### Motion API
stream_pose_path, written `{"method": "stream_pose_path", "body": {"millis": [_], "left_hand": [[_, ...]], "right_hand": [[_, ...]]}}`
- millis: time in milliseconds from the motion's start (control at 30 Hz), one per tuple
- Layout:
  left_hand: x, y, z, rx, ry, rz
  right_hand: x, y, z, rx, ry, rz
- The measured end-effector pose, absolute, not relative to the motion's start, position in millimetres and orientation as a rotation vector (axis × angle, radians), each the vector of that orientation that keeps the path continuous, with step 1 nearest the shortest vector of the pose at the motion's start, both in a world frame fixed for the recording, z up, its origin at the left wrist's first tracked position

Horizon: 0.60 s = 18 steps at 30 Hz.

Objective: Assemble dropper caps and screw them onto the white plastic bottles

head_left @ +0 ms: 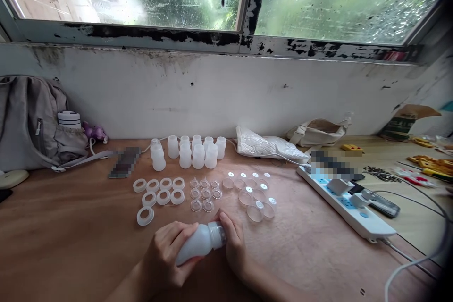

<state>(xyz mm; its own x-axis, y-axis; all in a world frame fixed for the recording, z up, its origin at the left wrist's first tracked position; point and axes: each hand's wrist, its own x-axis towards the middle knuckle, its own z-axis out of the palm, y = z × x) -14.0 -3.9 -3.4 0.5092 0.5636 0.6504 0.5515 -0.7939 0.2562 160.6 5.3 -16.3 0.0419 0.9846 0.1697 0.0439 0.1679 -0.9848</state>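
Note:
A translucent white baby bottle (198,244) lies tilted on its side between my hands, low above the tabletop. My left hand (165,251) is wrapped round its body. My right hand (234,245) has its fingers closed on the other end, around the collar (214,235) and clear cap. Beyond them sit several white collar rings (145,223) on the left. Clear silicone nipples (205,193) stand in rows in the middle, and clear round caps (255,214) with small white discs are at right. Behind these stand several frosted bottles (198,156); a separate one (158,156) at left appears capped.
A white power strip (339,207) with plugs and cables runs along the right. Further back are a silvery packet (262,144), a beige pouch (318,133) and yellow tools (432,163). A grey backpack (28,118) and a blurred-out dark rectangle (124,163) are at left.

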Motion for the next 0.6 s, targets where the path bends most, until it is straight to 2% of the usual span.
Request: {"method": "stream_pose_path", "body": {"millis": [300, 600], "left_hand": [[-12, 1, -11, 2.648, 1.103, 1.14], [-12, 7, -12, 2.577, 1.189, 1.026]], "right_hand": [[163, 16, -15, -1.189, -1.323, 1.007], [166, 23, -4, -1.107, -1.231, 1.322]]}}
